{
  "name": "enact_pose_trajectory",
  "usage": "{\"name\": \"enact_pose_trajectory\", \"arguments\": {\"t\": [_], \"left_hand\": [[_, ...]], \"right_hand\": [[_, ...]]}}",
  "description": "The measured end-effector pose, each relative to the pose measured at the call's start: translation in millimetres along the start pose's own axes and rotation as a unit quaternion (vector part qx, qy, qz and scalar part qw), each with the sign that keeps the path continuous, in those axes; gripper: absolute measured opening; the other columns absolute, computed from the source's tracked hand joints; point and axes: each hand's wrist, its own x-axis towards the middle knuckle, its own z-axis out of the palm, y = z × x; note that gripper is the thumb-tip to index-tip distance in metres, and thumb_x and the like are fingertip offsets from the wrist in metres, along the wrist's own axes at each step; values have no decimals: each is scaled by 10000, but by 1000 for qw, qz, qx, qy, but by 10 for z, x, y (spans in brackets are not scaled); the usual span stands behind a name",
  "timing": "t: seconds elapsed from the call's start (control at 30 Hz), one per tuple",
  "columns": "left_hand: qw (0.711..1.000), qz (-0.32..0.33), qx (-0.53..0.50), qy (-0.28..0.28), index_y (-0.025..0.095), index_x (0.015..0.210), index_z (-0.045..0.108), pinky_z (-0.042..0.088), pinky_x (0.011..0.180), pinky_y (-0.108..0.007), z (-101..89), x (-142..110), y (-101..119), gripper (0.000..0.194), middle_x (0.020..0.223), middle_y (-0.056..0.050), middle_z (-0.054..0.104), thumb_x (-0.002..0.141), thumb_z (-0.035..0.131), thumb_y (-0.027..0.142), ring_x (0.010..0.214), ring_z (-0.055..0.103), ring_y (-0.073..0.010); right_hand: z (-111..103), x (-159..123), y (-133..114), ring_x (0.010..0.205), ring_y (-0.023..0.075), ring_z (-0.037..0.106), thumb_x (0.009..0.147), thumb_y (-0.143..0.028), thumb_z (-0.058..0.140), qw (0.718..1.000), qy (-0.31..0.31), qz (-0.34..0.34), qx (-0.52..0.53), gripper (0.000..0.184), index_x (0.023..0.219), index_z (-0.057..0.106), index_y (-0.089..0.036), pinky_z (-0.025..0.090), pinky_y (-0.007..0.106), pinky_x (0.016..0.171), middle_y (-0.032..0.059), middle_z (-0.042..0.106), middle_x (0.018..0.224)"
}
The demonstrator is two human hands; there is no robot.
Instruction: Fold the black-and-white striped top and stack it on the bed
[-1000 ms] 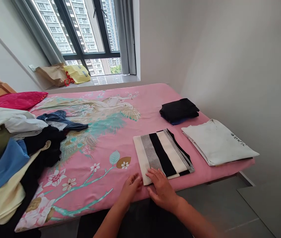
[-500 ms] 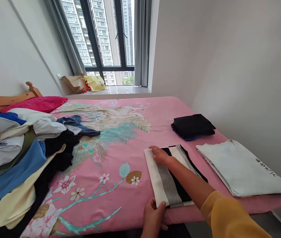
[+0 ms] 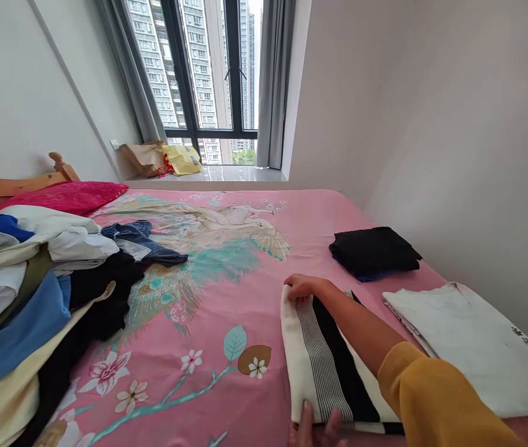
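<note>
A folded cream garment with black stripes (image 3: 333,360) lies on the pink bedsheet (image 3: 226,410). My right hand (image 3: 308,287) pinches its far left corner, the arm in a yellow sleeve stretched across the garment. At the near left corner my left hand (image 3: 314,428) grips the edge with the thumb on top; its fingers are partly blurred and cut off by the frame's bottom. The garment's left edge is slightly raised between the two hands. Part of its right side is hidden under my right arm.
To the right lie a folded white shirt (image 3: 473,347) and a folded black garment (image 3: 375,249). A heap of mixed clothes (image 3: 44,279) covers the bed's left side, with denim shorts (image 3: 147,241) at its edge. Behind it is a red pillow (image 3: 59,195). Bags (image 3: 182,159) stand on the windowsill.
My right hand has closed on the far left corner, where it lay on the cloth before. The garment's left edge has lifted a little. The camera view has shifted slightly.
</note>
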Motion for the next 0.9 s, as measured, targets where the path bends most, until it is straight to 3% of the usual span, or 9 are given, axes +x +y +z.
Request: {"name": "enact_pose_trajectory", "arguments": {"t": [0.07,0.17,0.23,0.33,0.4,0.47,0.57,0.73,0.9], "left_hand": [[1000,15,-17,3,279,929,512,574,629,-359,17,-6,501,410,907,-54,669,628,704,481,898,676,-277],[986,151,36,-64,210,1015,503,570,692,-373,46,-61,1566,415,922,-55,670,676,698,348,787,692,-227],[956,248,120,-102,172,1017,541,563,722,-366,65,-127,2304,422,866,-51,684,673,710,347,756,693,-211],[890,372,227,-133,162,1019,596,529,833,-380,55,-195,3096,459,901,-34,693,650,731,399,850,681,-206],[848,424,291,-130,166,1002,620,487,907,-413,-29,-148,3306,467,943,-43,696,638,727,438,938,653,-220],[806,458,355,-120,177,972,639,432,975,-434,-215,0,3264,434,1037,-68,683,651,700,463,1051,600,-240],[758,460,455,-83,194,961,652,369,1040,-387,-667,321,2849,350,1203,-83,608,729,596,450,1174,517,-216],[742,406,531,-51,204,868,702,432,989,-336,-1351,620,1970,205,1135,-82,601,727,560,250,1102,561,-191],[729,405,549,-59,215,980,695,385,1040,-333,-1545,518,1710,312,1224,-74,536,745,497,169,1194,487,-183]], "right_hand": [[-344,-186,-92,537,178,636,594,-101,592,998,44,-28,47,220,803,569,-165,528,280,500,-20,606,555],[-934,-586,-264,617,140,650,673,-128,601,978,144,-95,115,218,871,525,-176,540,255,592,-30,611,627],[-1239,-872,-378,661,145,659,680,-154,647,944,209,-180,182,224,861,518,-168,546,282,643,-22,617,668],[-1386,-1142,-480,719,171,667,662,-194,704,892,260,-283,238,265,844,516,-156,543,322,666,-7,622,720],[-1249,-1142,-453,759,168,661,682,-214,683,881,284,-295,237,254,856,505,-165,534,307,671,-5,622,756],[-939,-1022,-327,784,157,641,711,-230,632,880,311,-283,221,212,867,499,-178,523,294,681,3,623,813],[-234,-795,22,815,154,591,736,-255,562,896,349,-249,118,137,848,516,-192,497,310,757,19,608,904],[931,-747,651,897,192,547,694,-176,492,912,343,-219,44,109,785,543,-209,468,339,826,41,557,932],[1361,-992,882,1058,200,508,703,-126,422,900,378,-213,49,232,863,563,-217,459,335,874,79,499,1088]]}}
